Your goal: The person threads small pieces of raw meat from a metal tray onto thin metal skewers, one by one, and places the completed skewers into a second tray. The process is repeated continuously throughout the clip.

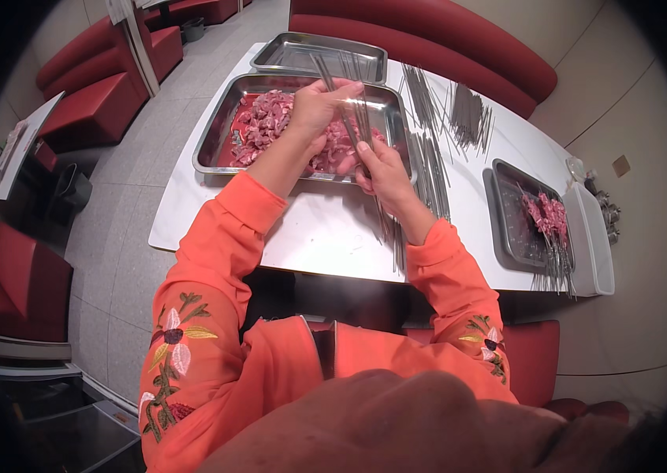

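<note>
My right hand [385,172] grips a bundle of thin metal skewers [363,118] by its lower part. Higher up, my left hand [314,111] has its thumb and fingers around the same bundle, whose upper ends fan apart. Beneath both hands stands a deep steel tray [213,155] of raw meat. One heap of meat pieces [268,118] fills the tray's left part, and more raw meat [333,151] lies at its middle, partly hidden by my hands.
More metal skewers [428,159] lie right of the tray, with another pile [468,115] beyond. A second steel tray [262,59] stands behind. At right, a dark tray [508,230] holds skewered meat [546,214], beside a white plastic bin [591,242]. Red bench seats [428,35] border the white table [321,236].
</note>
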Available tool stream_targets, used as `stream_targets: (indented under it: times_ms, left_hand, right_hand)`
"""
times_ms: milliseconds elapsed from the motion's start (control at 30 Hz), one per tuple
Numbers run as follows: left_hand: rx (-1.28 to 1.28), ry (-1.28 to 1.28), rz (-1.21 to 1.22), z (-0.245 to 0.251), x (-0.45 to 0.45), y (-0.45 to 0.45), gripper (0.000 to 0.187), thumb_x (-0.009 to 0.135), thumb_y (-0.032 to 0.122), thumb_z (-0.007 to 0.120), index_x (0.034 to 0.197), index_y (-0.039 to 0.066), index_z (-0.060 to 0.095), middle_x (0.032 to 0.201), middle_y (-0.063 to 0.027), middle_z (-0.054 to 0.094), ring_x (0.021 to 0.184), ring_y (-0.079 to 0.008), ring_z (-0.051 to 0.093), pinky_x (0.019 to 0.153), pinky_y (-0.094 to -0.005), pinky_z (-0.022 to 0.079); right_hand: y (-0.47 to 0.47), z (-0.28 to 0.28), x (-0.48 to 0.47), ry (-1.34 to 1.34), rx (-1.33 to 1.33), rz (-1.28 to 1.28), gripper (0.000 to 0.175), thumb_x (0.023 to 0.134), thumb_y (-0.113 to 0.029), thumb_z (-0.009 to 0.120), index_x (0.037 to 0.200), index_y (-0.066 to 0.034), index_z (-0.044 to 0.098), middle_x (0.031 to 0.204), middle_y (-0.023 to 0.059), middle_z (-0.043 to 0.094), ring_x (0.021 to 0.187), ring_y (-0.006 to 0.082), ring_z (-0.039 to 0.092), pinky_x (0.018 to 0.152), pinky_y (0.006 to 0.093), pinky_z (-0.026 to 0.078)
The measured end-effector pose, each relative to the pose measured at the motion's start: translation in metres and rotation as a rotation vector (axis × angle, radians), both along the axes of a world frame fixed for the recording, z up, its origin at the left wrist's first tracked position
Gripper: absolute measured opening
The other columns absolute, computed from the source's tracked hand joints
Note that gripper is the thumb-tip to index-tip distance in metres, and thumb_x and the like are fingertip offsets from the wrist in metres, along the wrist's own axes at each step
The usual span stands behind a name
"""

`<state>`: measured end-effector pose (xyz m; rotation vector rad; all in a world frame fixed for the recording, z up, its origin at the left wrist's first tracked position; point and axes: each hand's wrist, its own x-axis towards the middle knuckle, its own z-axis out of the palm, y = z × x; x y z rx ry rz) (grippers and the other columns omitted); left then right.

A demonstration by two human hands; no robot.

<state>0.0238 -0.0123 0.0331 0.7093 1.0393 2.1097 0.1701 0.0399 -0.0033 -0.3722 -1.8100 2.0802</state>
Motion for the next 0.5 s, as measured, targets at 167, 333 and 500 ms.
stream_targets:
  times_ms: [167, 333, 500]
  left_hand:
    - [-0.045, -0.009, 0.068, -0.0034, -0.003, 0.0044, 0.014, 0.076, 0.008, 0.07, 0.086, 0.002, 0.061, 0.075, -0.0041, 0.062, 0.062, -0.0111, 0.058, 0.054, -0.0252, 0.047]
    - [-0.015, -0.071, 0.054, -0.0028, -0.0047, 0.0034, 0.014, 0.076, 0.006, 0.069, 0.087, 0.004, 0.06, 0.075, -0.0029, 0.061, 0.064, -0.011, 0.058, 0.058, -0.0254, 0.047]
    - [0.004, -0.017, -0.037, -0.0011, -0.0063, -0.0004, 0.011, 0.08, 0.011, 0.065, 0.089, 0.006, 0.059, 0.083, -0.0043, 0.063, 0.073, -0.0112, 0.059, 0.068, -0.0237, 0.048]
  right_hand:
    - [-0.0033, -0.0017, -0.002, 0.007, 0.123, -0.009, 0.025, 0.098, -0.024, 0.037, 0.109, -0.0051, 0.05, 0.074, 0.0061, 0.06, 0.044, 0.0037, 0.038, 0.038, 0.0172, 0.028]
    - [-0.0021, 0.002, 0.0012, 0.013, -0.013, -0.013, 0.027, 0.098, -0.026, 0.038, 0.11, -0.0056, 0.05, 0.07, 0.0037, 0.056, 0.042, 0.0045, 0.037, 0.036, 0.0185, 0.027]
    - [0.0025, 0.0048, 0.0026, 0.042, -0.145, -0.04, 0.024, 0.097, -0.027, 0.038, 0.097, -0.0073, 0.05, 0.065, 0.0014, 0.055, 0.041, 0.0056, 0.039, 0.036, 0.0192, 0.027]
